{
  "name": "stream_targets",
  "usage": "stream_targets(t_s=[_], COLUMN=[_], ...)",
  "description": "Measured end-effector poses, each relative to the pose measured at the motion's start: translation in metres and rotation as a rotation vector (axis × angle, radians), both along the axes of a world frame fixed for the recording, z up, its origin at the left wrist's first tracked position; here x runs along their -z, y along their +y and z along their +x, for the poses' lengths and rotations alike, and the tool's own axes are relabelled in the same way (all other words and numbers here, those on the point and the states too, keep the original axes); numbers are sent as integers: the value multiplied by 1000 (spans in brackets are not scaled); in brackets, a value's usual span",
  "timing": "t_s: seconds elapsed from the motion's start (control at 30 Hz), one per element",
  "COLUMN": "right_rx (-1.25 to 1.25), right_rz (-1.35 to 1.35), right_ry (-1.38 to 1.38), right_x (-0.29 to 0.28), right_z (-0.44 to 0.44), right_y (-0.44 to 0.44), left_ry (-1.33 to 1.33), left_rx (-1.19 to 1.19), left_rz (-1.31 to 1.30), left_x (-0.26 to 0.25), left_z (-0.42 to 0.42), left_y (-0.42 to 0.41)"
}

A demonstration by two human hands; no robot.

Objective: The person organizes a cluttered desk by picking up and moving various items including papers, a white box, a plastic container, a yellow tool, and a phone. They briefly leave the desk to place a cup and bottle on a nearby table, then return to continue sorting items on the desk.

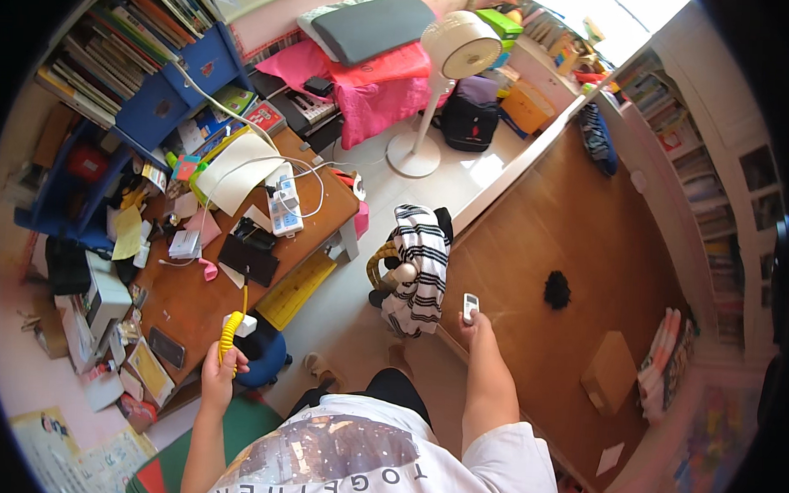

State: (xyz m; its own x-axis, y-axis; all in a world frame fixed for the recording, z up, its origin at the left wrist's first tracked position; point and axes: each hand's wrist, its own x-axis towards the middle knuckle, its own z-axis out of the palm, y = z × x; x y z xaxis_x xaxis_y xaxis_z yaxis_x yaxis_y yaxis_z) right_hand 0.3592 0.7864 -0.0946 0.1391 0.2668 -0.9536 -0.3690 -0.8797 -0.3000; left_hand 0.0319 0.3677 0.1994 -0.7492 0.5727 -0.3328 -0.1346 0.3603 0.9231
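My left hand [219, 377] grips a yellow coiled cable [230, 337] near the desk's front edge. A white plug adapter [245, 325] shows beside the coil. The straight end of the cable runs up to a dark flat device [248, 261] on the wooden desk [200, 305]. Over the edge of the brown wooden bed board [505, 263], my right hand [475, 325] holds a small white remote control [470, 306], its face up. Left of the remote, a black-and-white striped cloth [421, 267] is draped over something with a curved woven handle [377, 269].
On the desk lie a white power strip [285, 207] with trailing cords, a smartphone [167, 347] and papers. A blue round stool [263, 359] stands by the desk, and a white fan [414, 152] beyond. The board bears a black fuzzy item [557, 290] and a cardboard box [610, 374].
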Motion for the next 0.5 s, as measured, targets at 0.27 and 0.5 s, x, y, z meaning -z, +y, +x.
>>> stream_targets(t_s=[0.27,0.5], right_rx=[-36,-456], right_rz=[309,390], right_ry=[308,69], right_x=[11,0], right_z=[-36,-47], right_y=[115,108], left_ry=[-137,-115], left_rx=[-21,-24], left_rz=[-22,-98], left_x=[-15,-17], left_z=[86,126], left_y=[70,93])
